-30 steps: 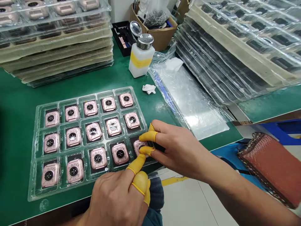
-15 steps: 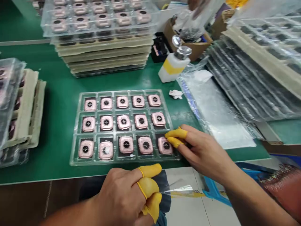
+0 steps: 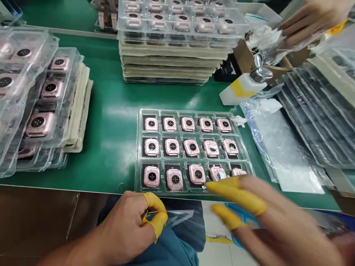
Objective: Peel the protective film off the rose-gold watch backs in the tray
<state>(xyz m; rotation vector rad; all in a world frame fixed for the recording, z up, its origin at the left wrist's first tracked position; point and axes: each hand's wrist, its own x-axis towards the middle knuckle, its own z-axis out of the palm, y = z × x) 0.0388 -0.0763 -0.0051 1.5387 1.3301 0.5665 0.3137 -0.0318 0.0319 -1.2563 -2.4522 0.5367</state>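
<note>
Clear film (image 3: 181,215) sits pinched in our left hand (image 3: 134,221); our right hand (image 3: 270,205) (blurred, spread open) has come off the corner watch (image 3: 238,171), leaving it unheld.

The right hand (image 3: 277,216) is blurred and hides part of the bottom-right watch case (image 3: 237,171), the clear film (image 3: 180,217) in the left hand (image 3: 126,225) is smeared, the left edge cuts off a stack of trays (image 3: 80,114), and the lettering (image 3: 175,171) on the cases is too small to read.
</note>
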